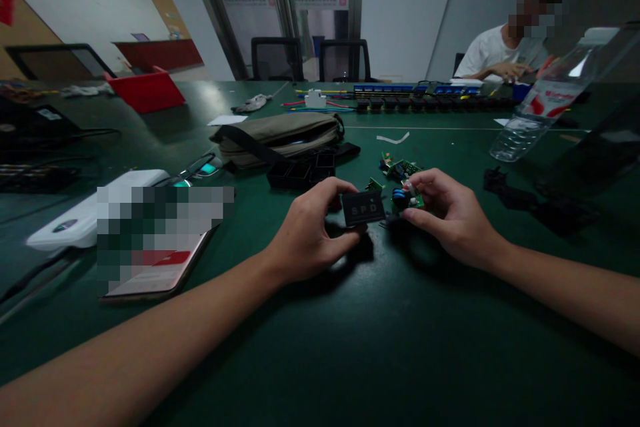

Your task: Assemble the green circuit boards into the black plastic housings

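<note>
My left hand (310, 230) is closed on a small black plastic housing (363, 207) with pale letters on its face, held just above the dark green table (350, 347). My right hand (447, 213) pinches a small green circuit board (407, 199) with blue parts, right beside the housing. The two pieces are close together, almost touching. More green circuit boards (400, 168) lie on the table just behind my hands.
A khaki bag (280, 137) and black housings (300, 172) lie behind my left hand. A phone (155, 273) and white device (85, 217) sit at left. A clear bottle (540, 113) stands at right. Another person in white (493, 53) sits far right. A red box (145, 90) is far left.
</note>
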### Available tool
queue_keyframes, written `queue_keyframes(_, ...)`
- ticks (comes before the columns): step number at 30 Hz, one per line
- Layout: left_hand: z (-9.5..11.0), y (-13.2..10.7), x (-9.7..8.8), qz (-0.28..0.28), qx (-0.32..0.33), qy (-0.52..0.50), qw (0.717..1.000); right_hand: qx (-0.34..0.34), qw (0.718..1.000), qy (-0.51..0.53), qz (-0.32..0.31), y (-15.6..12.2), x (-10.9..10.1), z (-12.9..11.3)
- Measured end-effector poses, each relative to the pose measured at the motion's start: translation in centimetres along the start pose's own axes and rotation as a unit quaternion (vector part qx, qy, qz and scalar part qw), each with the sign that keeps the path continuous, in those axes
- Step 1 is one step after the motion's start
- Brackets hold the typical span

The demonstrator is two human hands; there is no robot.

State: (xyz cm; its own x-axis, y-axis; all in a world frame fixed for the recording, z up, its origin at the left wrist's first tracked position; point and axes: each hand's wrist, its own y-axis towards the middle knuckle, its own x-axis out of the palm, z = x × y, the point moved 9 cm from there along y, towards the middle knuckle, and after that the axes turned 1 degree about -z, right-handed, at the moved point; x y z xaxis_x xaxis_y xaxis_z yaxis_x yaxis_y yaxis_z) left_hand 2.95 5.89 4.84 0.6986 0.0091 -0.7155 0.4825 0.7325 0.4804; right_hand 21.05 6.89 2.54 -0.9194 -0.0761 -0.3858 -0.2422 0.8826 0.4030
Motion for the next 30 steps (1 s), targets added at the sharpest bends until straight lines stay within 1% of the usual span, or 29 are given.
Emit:
queue_keyframes(5,0.25,0.05,-0.05,-0.003,0.002,-0.006,1.000,0.009,1.000,-0.012,0.000,0.01,-0.02,0.00)
queue_keyframes(12,0.21,0.06,-0.01,-0.004,-0.005,0.002,1.000,0.005,1.000,-0.023,0.001,0.03,-0.03,0.21)
queue_keyframes(20,0.24,0.05,0.08,-0.007,0.001,-0.003,1.000,0.026,0.995,-0.095,0.016,-0.22,-0.29,0.52)
queue_keyframes(27,0.12,0.00,0.03,-0.003,-0.005,-0.002,1.000,0.016,0.997,-0.073,-0.015,-0.23,0.26,0.42)
queue_keyframes(30,0.13,0.02,-0.03,-0.004,-0.009,0.000,1.000,0.008,0.998,-0.067,-0.013,-0.27,0.18,0.21)
